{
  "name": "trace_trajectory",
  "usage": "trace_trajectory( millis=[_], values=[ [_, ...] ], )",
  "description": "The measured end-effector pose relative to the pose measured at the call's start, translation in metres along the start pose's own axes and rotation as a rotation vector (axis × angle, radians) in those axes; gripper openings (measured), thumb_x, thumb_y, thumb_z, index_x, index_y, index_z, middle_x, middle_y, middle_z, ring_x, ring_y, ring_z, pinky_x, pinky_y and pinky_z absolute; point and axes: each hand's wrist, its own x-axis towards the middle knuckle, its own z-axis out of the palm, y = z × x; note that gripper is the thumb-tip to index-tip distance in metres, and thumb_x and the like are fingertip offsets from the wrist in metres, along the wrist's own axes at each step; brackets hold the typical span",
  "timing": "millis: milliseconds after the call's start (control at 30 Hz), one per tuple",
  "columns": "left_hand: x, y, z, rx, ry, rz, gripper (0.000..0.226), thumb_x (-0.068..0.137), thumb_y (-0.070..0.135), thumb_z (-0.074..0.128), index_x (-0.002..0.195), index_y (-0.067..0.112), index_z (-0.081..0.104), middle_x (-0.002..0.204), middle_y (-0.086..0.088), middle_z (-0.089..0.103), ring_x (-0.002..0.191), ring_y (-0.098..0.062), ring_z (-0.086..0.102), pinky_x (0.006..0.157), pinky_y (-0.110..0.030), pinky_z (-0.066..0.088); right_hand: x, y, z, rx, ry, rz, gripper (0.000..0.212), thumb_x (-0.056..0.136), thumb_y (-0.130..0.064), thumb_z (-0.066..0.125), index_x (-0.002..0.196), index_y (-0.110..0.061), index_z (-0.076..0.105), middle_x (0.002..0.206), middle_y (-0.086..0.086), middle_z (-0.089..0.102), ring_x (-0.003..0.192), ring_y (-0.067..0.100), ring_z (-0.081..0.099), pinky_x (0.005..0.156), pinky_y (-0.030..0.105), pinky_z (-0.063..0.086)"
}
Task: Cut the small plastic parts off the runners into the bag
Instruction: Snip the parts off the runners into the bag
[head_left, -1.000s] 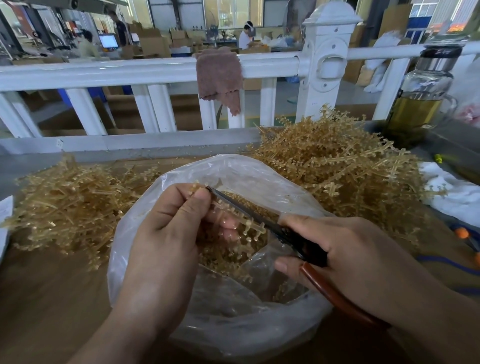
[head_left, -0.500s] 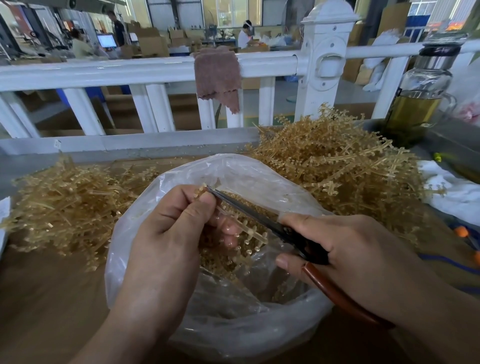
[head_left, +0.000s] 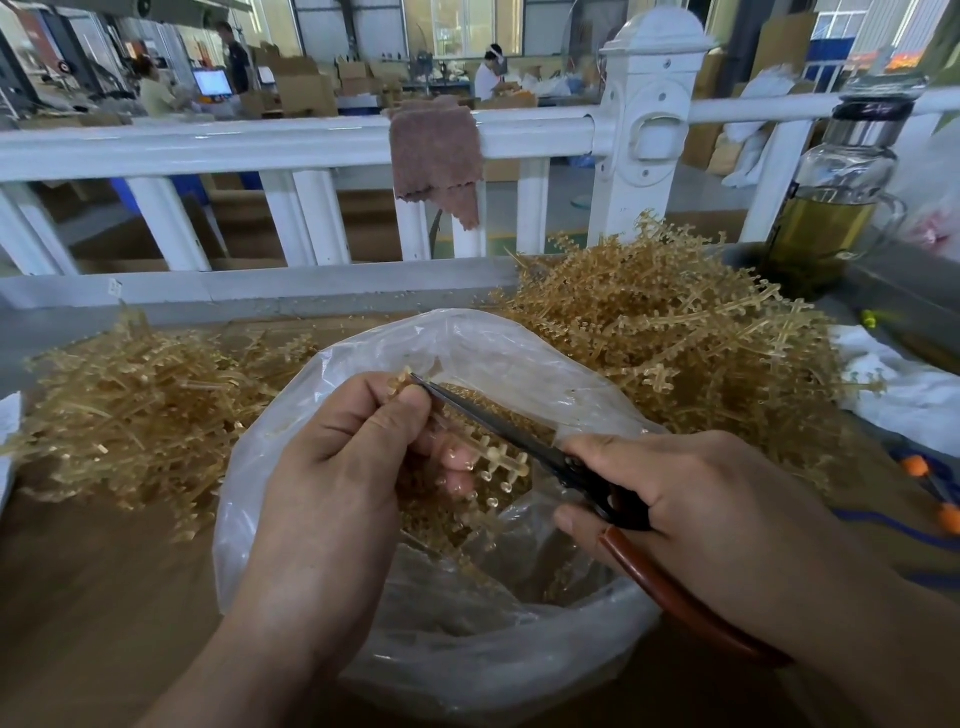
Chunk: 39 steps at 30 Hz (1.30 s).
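Left thumb crept slightly toward blade tip since a second ago; scissors line unchanged. Left hand (head_left: 337, 467) pinches runner (head_left: 498, 460) between thumb and fingers, over open bag (head_left: 247, 493). Right hand (head_left: 701, 509) wrapped round scissors (head_left: 519, 441) handles. Blades lie along runner, apparently near closed; gap unclear. Cut parts (head_left: 441, 519) heaped inside bag. Runner pile (head_left: 675, 332) behind bag at right, second pile (head_left: 130, 405) at left, both on table (head_left: 78, 597).

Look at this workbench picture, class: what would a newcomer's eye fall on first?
Probably the two hands at the centre: the left hand holds a runner over the clear bag, while the right hand grips scissors laid against it. Golden heaps of runners flank the bag, the taller pile at right, the flatter pile at left.
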Motion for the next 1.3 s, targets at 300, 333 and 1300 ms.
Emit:
trace_trajectory(
  millis=[300,333,1300],
  values=[
    [-0.0003,0.0027,-0.0001,-0.003,0.000,-0.045,0.035,0.103,0.018,0.055,0.070,0.017,0.067,0.065,-0.011,0.068,0.052,-0.018,0.063,0.046,-0.021,0.049,0.0001,0.0013,0.0016,0.003,-0.006,-0.011,0.054,0.086,-0.060,0.036,0.109,-0.024,0.069,0.075,-0.015,0.066,0.068,0.004,0.062,0.061,0.024,0.050],
    [-0.0005,0.0029,-0.0001,0.000,-0.002,-0.056,0.035,0.103,0.019,0.055,0.070,0.017,0.067,0.065,-0.011,0.068,0.052,-0.018,0.063,0.046,-0.022,0.050,0.0001,0.0014,0.0020,-0.002,-0.008,-0.011,0.051,0.087,-0.059,0.038,0.108,-0.025,0.069,0.073,-0.015,0.064,0.066,0.004,0.061,0.060,0.023,0.050],
    [0.0003,0.0006,-0.0041,0.087,0.113,0.036,0.024,0.101,0.023,0.061,0.079,0.024,0.071,0.059,-0.002,0.065,0.051,-0.014,0.060,0.047,-0.023,0.050,-0.0011,0.0082,0.0037,-0.007,-0.015,0.023,0.049,0.081,-0.073,0.039,0.116,-0.043,0.056,0.080,-0.022,0.063,0.073,-0.002,0.060,0.060,0.018,0.047]
  ],
)
